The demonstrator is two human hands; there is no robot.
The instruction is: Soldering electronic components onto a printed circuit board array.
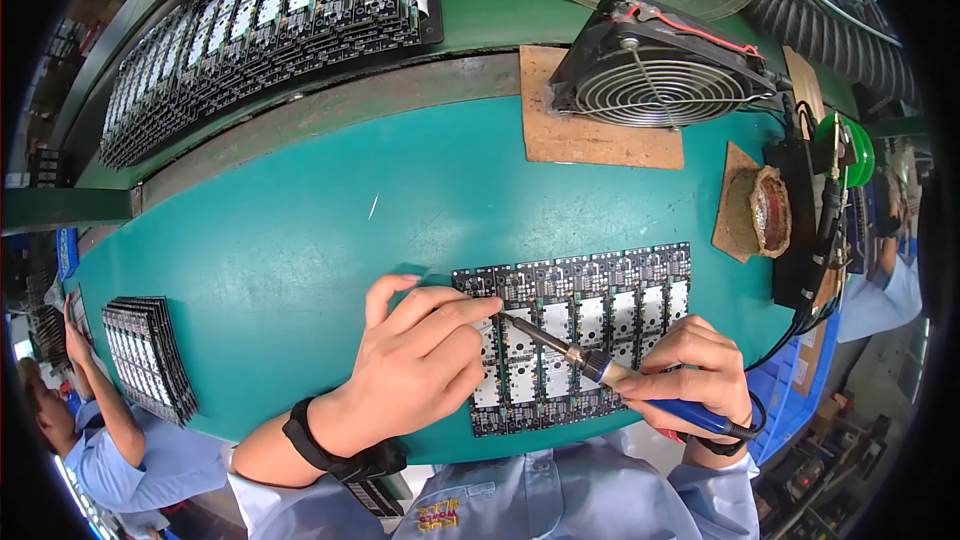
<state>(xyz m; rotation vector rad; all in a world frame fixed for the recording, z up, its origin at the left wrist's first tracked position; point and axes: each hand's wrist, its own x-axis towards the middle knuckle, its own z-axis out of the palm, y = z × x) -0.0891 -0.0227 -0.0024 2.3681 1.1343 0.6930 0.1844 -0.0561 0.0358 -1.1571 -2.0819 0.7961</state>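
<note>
A black circuit-board panel [575, 315] with rows of white rectangles lies flat on the green mat in front of me. My right hand [695, 375] grips a soldering iron [660, 402] by its blue handle, its metal tip pointing left and down at the panel's upper left part. Curled over the panel's left side, my left hand [425, 355] brings its fingertips together right beside the iron's tip. Whatever those fingers pinch is too small or hidden to make out. A dark band [305, 435] circles my left wrist.
Stacked board panels [270, 35] fill a shelf at the far left; a smaller stack [148, 355] stands at the left. A fan [660, 70] sits on brown board at the back. Right are a cleaning dish [770, 212] and green solder reel [858, 152]. Another person [130, 450] works at left.
</note>
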